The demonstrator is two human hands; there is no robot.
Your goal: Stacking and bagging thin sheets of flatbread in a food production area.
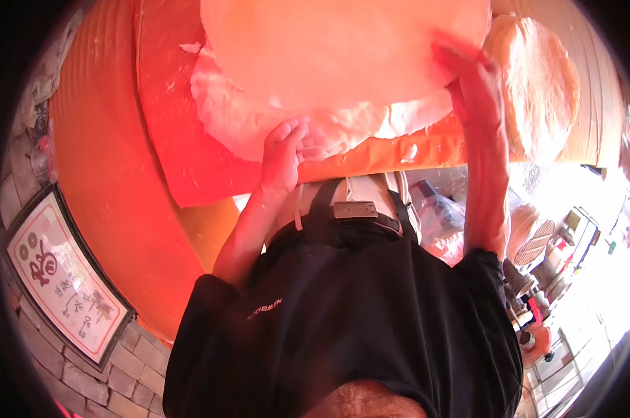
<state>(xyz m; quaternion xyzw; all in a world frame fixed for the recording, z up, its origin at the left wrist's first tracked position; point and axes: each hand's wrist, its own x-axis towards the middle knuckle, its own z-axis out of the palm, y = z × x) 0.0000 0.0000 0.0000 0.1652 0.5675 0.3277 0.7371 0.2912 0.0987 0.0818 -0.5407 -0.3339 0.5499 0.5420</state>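
A wide, smooth, pale sheet [346,49], apparently dough, lies above a crumpled, uneven layer [235,129] on a red-orange board [172,160]. My left hand [284,146] rests on the lower layer near its front edge, fingers slightly bent and apart. My right hand [471,87] has its fingers closed on the upper sheet's right edge, blurred at the fingertips; pinkish light tints both sheets. Beside it, at the right, lies a rounded, pale slab of similar material [534,90].
An orange ridged surface [92,188] curves down the left. A framed sign [64,272] lies low at left beside brick paving [57,355]. Under the board at right are a plastic bag [444,216] and assorted cluttered tools or containers [552,272] in bright light.
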